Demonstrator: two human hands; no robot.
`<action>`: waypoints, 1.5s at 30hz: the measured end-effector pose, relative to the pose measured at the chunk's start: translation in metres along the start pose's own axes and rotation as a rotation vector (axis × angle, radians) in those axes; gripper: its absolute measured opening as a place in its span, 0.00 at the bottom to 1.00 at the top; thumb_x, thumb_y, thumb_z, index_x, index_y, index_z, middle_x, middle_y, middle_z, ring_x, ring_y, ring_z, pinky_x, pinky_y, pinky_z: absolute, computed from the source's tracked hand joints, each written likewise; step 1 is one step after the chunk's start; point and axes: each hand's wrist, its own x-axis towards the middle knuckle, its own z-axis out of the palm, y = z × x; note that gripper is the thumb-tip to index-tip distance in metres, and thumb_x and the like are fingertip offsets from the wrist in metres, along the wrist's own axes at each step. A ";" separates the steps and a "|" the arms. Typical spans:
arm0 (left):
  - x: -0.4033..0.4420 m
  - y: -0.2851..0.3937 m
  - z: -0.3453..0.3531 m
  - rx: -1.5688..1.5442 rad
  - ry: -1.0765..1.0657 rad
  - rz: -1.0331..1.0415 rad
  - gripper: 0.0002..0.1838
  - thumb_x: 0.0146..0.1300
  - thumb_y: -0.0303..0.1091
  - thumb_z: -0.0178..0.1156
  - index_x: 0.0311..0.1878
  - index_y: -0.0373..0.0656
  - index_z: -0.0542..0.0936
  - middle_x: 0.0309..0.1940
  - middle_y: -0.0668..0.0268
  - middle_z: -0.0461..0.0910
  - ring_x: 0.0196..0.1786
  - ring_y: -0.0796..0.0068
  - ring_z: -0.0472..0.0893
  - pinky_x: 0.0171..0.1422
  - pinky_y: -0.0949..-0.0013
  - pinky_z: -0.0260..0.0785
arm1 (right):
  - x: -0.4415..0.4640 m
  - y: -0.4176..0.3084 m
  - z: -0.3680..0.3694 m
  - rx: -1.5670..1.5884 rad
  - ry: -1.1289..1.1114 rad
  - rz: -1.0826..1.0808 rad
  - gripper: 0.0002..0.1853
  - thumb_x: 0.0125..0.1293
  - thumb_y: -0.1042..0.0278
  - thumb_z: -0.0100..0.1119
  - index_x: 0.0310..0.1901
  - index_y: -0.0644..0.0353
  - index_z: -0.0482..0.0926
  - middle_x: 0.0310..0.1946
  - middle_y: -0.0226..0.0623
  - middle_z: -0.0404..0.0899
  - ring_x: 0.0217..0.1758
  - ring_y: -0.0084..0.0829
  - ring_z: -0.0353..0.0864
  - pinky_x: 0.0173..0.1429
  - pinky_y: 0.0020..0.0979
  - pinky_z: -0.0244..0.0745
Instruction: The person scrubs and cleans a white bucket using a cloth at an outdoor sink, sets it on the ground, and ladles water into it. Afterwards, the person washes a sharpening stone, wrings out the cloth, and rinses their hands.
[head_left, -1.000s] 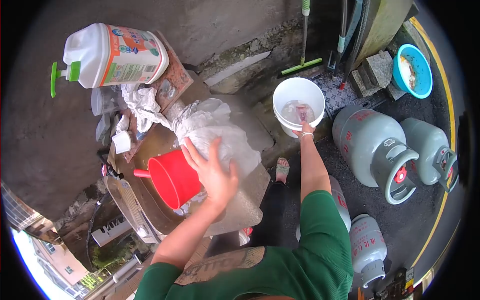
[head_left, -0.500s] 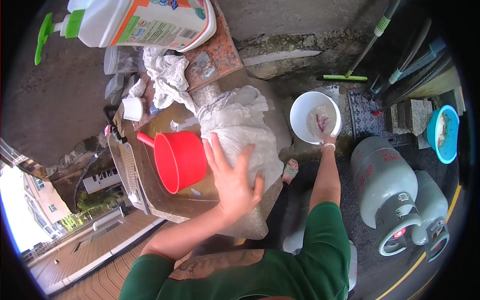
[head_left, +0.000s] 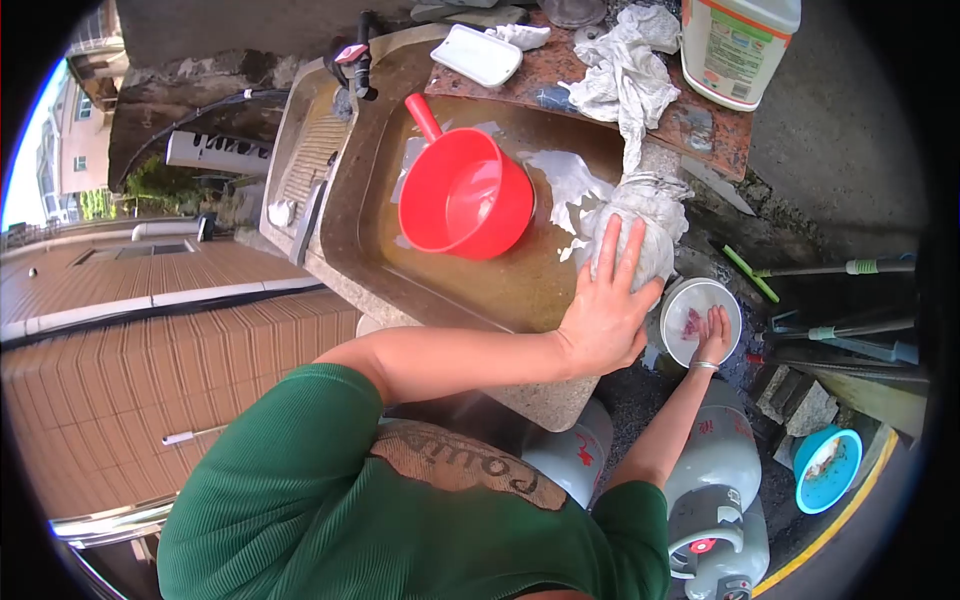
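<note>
My left hand (head_left: 610,318) lies with fingers spread on a bunched, wet whitish cloth (head_left: 645,240) at the right edge of the stone sink (head_left: 350,235). Past the rim of the white bucket (head_left: 681,352) reaches my right hand (head_left: 713,338), its fingers stretched over the inside. Close to those fingers is a small reddish-purple thing (head_left: 691,322) in the bucket; its kind is unclear, as is any contact with it. A red long-handled dipper (head_left: 465,195) sits in shallow water in the sink.
A crumpled white cloth (head_left: 625,75), a white tray (head_left: 478,55) and a large plastic bottle (head_left: 738,50) stand on the granite slab (head_left: 560,60). Grey gas cylinders (head_left: 712,450), a blue basin (head_left: 828,470) and a green-edged squeegee (head_left: 750,273) are at right.
My view has swung, shifting the sink and dipper within it. My right hand has gone from the bucket's near rim further over its inside. My left hand stays on the cloth.
</note>
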 end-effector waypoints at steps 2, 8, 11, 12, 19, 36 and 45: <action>-0.002 -0.002 0.000 -0.016 0.002 -0.011 0.28 0.40 0.32 0.65 0.51 0.43 0.73 0.69 0.36 0.39 0.71 0.30 0.39 0.59 0.39 0.58 | -0.045 -0.038 0.031 0.089 0.040 -0.163 0.16 0.67 0.69 0.52 0.54 0.64 0.72 0.51 0.43 0.75 0.51 0.33 0.76 0.51 0.30 0.74; -0.010 -0.008 -0.003 -0.166 0.108 0.016 0.27 0.43 0.35 0.65 0.50 0.43 0.73 0.70 0.38 0.39 0.71 0.32 0.38 0.59 0.35 0.55 | -0.209 -0.152 0.110 -0.172 0.132 -0.662 0.10 0.67 0.74 0.48 0.46 0.68 0.75 0.41 0.42 0.78 0.42 0.30 0.78 0.46 0.29 0.73; -0.013 -0.026 0.011 -0.456 0.212 0.014 0.29 0.45 0.33 0.63 0.55 0.45 0.70 0.70 0.50 0.47 0.74 0.45 0.40 0.66 0.43 0.53 | -0.265 -0.174 0.150 -0.285 0.061 -0.851 0.08 0.65 0.79 0.48 0.42 0.68 0.75 0.38 0.40 0.77 0.37 0.28 0.77 0.44 0.27 0.73; -0.013 -0.035 0.018 -0.572 0.266 0.033 0.30 0.46 0.32 0.62 0.56 0.46 0.69 0.70 0.53 0.49 0.74 0.48 0.41 0.67 0.45 0.52 | -0.282 -0.178 0.166 -0.340 0.019 -0.905 0.08 0.64 0.80 0.48 0.42 0.68 0.76 0.38 0.40 0.77 0.37 0.27 0.77 0.44 0.27 0.73; -0.097 -0.144 -0.058 -1.169 0.148 -0.280 0.23 0.52 0.23 0.55 0.54 0.40 0.70 0.55 0.58 0.72 0.60 0.65 0.72 0.61 0.64 0.65 | -0.341 -0.136 0.300 -0.903 -0.430 -1.278 0.17 0.57 0.79 0.52 0.49 0.60 0.77 0.55 0.43 0.70 0.46 0.35 0.77 0.42 0.29 0.73; -0.202 -0.401 -0.172 -0.368 0.395 -0.145 0.38 0.44 0.20 0.62 0.62 0.45 0.63 0.60 0.55 0.65 0.64 0.56 0.65 0.67 0.60 0.58 | -0.396 -0.151 0.415 -1.168 -0.466 -0.439 0.22 0.62 0.45 0.54 0.29 0.58 0.81 0.22 0.37 0.80 0.21 0.30 0.79 0.33 0.32 0.74; -0.160 -0.392 -0.180 -0.060 0.291 0.203 0.25 0.45 0.34 0.68 0.48 0.48 0.71 0.50 0.62 0.72 0.60 0.62 0.68 0.71 0.50 0.49 | -0.434 -0.215 0.374 -0.859 -0.799 -0.459 0.14 0.65 0.60 0.56 0.23 0.57 0.73 0.17 0.19 0.67 0.18 0.11 0.62 0.21 0.18 0.56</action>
